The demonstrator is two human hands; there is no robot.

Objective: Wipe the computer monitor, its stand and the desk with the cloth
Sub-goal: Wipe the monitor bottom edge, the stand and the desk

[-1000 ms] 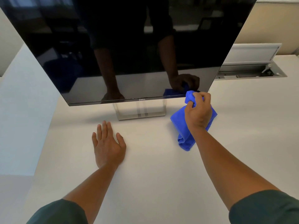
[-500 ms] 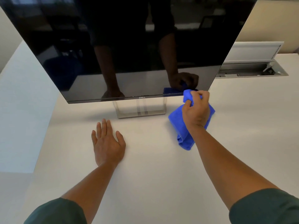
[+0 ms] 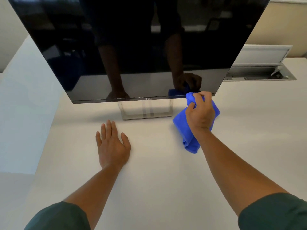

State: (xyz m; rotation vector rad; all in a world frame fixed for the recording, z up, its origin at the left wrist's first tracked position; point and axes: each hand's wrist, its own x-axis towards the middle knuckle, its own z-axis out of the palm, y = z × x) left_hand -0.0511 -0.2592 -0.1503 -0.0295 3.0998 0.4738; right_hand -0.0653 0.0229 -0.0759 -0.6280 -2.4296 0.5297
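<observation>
A large black monitor [image 3: 132, 47] with a dark, reflective screen fills the upper half of the view. Its silver stand base [image 3: 146, 112] sits on the white desk [image 3: 157, 180] below the screen's middle. My right hand [image 3: 200, 112] grips a bunched blue cloth [image 3: 189, 140] and holds its top against the lower right part of the screen's bottom edge. The rest of the cloth hangs down to the desk. My left hand [image 3: 112, 145] rests flat on the desk, fingers straight, in front of the stand.
An open cable tray [image 3: 260, 73] with a raised white lid [image 3: 262, 54] is set into the desk at the back right. The desk's left edge runs diagonally past the monitor's left side. A beige wall stands behind.
My right hand with the cloth has slid a little leftward along the screen's bottom edge. My left hand stays flat on the desk.
</observation>
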